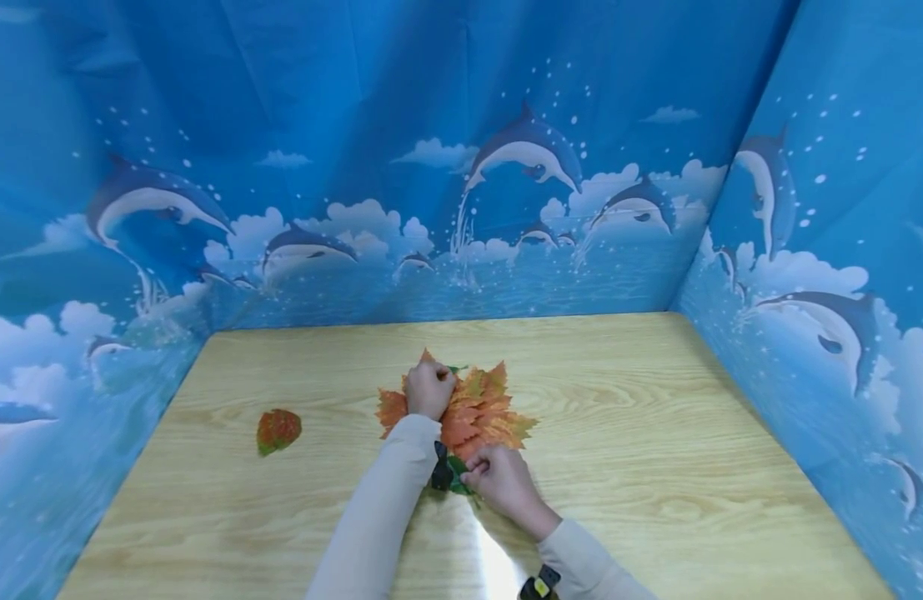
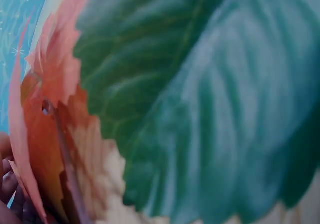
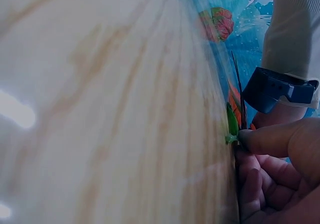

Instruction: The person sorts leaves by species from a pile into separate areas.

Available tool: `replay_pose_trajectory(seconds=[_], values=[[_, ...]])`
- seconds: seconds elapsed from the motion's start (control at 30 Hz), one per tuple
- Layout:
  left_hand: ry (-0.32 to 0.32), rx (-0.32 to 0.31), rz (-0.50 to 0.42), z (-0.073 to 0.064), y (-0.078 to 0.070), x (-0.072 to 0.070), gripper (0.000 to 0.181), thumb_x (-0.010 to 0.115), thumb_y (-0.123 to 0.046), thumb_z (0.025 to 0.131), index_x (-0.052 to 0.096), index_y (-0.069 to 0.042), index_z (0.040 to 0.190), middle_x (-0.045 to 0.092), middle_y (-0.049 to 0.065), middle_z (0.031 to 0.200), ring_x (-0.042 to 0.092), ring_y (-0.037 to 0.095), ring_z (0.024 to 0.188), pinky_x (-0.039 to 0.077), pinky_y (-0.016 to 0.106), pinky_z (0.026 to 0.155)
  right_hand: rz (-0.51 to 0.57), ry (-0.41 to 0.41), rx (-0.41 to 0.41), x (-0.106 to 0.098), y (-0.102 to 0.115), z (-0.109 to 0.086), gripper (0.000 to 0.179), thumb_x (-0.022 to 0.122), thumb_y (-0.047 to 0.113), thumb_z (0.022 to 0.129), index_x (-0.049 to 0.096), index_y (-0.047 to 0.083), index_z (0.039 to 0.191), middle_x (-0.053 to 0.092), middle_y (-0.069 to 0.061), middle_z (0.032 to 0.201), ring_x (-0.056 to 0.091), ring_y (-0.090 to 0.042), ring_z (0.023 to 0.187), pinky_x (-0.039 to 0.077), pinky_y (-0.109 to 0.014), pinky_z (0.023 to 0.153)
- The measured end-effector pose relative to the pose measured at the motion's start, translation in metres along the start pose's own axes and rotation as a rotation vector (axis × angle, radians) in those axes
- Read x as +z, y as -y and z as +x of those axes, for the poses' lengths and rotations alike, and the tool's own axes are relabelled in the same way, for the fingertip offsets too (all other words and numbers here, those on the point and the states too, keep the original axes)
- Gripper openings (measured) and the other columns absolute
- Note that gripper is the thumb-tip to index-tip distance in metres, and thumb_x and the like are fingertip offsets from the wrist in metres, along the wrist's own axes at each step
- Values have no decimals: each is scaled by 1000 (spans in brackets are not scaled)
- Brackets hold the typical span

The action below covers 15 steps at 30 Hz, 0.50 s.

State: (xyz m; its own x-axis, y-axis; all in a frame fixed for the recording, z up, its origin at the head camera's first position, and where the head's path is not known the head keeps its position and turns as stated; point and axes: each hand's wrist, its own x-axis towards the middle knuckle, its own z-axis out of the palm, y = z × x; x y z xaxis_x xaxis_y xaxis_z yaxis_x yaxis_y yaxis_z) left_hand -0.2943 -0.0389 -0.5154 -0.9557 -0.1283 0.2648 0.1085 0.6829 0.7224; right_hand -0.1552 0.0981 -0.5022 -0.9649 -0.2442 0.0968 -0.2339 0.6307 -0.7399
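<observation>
Orange artificial maple-like leaves point(image 1: 479, 417) lie fanned out in a cluster on the wooden table, with green leaves point(image 1: 457, 475) at the near end. Over the cluster's upper left, my left hand point(image 1: 429, 389) has its fingers curled at an orange leaf; in the left wrist view, fingers point(image 2: 7, 181) meet that leaf's edge. A large green leaf point(image 2: 200, 109) hides much of that view. At the near end, my right hand point(image 1: 500, 481) pinches a thin green stem point(image 3: 232, 138) between thumb and forefinger, plainest in the right wrist view.
A separate red and green leaf point(image 1: 278, 430) lies on the left of the wooden table point(image 1: 656, 433). Blue dolphin-print sheeting point(image 1: 341, 167) walls the table at the back and both sides. A dark wrist camera point(image 3: 280, 90) is strapped to the left sleeve.
</observation>
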Motion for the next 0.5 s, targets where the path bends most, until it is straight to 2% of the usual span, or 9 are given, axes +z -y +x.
replay_pose_trajectory(seconds=[0.2, 0.33, 0.5], values=[[-17, -15, 21, -2, -6, -1, 10, 67, -13, 86, 77, -13, 88, 71, 4, 84, 65, 21, 75, 54, 39, 68, 4, -8, -4, 0, 0, 0, 9, 77, 6, 76, 69, 9, 73, 64, 6, 66, 57, -1, 60, 49, -19, 56], [-27, -7, 17, -2, -9, -1, 10, 67, -16, 87, 77, -13, 90, 72, 4, 86, 66, 21, 76, 54, 40, 68, 7, -16, -12, 1, 0, 0, 10, 77, 5, 75, 69, 9, 72, 64, 5, 65, 56, -1, 59, 48, -19, 56], [-17, -15, -54, -2, -10, -1, 11, 67, -18, 89, 76, -14, 93, 71, 3, 86, 65, 19, 75, 54, 38, 66, 2, -28, -20, 2, -1, 0, 11, 78, 6, 75, 68, 9, 71, 64, 5, 64, 56, 0, 58, 47, -18, 56]])
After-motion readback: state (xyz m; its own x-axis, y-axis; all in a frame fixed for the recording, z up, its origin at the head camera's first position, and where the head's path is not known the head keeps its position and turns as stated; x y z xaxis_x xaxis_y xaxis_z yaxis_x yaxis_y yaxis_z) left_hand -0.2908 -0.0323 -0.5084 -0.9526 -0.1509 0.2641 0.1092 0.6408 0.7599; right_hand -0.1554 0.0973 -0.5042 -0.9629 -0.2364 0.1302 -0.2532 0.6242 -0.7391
